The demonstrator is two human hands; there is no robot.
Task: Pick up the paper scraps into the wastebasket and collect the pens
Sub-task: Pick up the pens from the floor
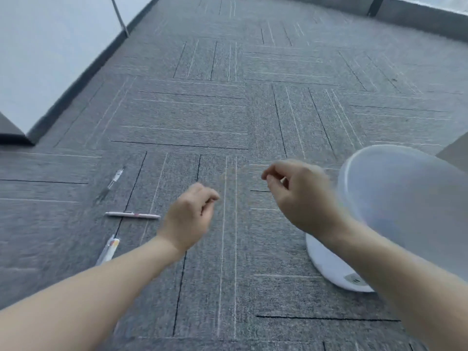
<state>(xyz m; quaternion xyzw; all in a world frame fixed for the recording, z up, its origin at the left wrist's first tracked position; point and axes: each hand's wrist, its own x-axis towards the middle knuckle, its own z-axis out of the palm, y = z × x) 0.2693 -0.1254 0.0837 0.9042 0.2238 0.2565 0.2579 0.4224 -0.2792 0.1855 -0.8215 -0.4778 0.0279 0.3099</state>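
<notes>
The right hand point(296, 191) pinches what looks like a small paper scrap point(283, 179), at 9 o'clock of the translucent wastebasket point(395, 198). The left hand point(192, 219) is loosely curled and holds nothing. If the grip loosens early, the scrap may flutter onto the carpet point(228, 110). Three pens point(133, 215) lie at 9 o'clock, easily stepped on.

Three pens lie apart on the carpet at lower left, a clear one point(112, 182), a white one point(132, 215) and another point(108, 250), while the translucent wastebasket point(395, 198) stands at right.
</notes>
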